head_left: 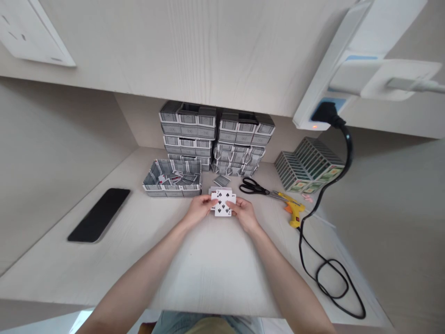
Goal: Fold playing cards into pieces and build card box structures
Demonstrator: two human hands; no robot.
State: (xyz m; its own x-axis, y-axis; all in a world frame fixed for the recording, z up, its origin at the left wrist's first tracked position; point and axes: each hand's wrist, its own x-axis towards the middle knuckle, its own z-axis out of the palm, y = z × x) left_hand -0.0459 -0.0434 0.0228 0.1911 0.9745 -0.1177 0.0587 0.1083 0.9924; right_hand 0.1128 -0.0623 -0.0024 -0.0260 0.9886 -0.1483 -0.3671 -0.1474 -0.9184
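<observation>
Near the middle of the desk, my left hand [200, 208] and my right hand [244, 213] pinch playing cards [223, 204] from either side. A seven of spades lies face up on top, crossed over other cards whose edges show at its sides. Just behind them, a few grey-backed cards [221, 180] lie on the desk. To the left of these sits an open box [173, 190] made of grey card backs, with small folded card pieces [177, 177] inside.
Stacked card-made boxes [243, 134] stand at the back. Black scissors [255, 186], a yellow glue gun [295, 211] with a looping black cable [301, 250] and green-white card stacks [306, 167] are on the right. A phone [100, 215] lies left; a power strip [316, 109] hangs upper right.
</observation>
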